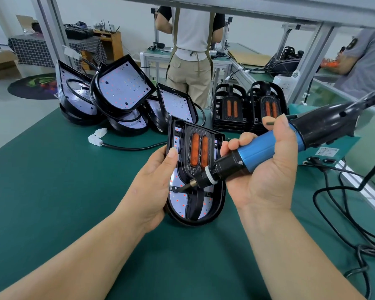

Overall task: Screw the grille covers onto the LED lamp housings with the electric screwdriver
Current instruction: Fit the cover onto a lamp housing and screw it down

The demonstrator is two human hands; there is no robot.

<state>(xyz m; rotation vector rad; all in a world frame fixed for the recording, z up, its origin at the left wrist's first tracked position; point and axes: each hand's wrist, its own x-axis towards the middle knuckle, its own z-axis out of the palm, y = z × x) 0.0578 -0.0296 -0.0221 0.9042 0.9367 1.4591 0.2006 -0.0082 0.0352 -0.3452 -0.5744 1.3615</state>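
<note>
Head view | left grip [152, 187] clasped lamp housing [193, 221] | right grip [266, 176] clasped electric screwdriver [230, 165] | risk: slanted bit [183, 188] could slip, scarring LED board [178, 202]

Green mat on the table [52, 191], with aluminium framing [50, 33] going up and over it. Off to the right there's a teal box [327, 151] with a label on it, a white power strip [284, 82] further back, and a mess of black cables [368, 251] trailing along the right edge. Behind the table someone in a white top, khaki trousers and apron straps [193, 40] stands with their back turned at another green-topped table [160, 53]. A second person in a grey shirt [364, 59] is at far right. Back left: a round rug [33, 85] on the floor, a cardboard box [0, 63], a checked cloth [30, 50] and a wooden cabinet [110, 44].
</note>
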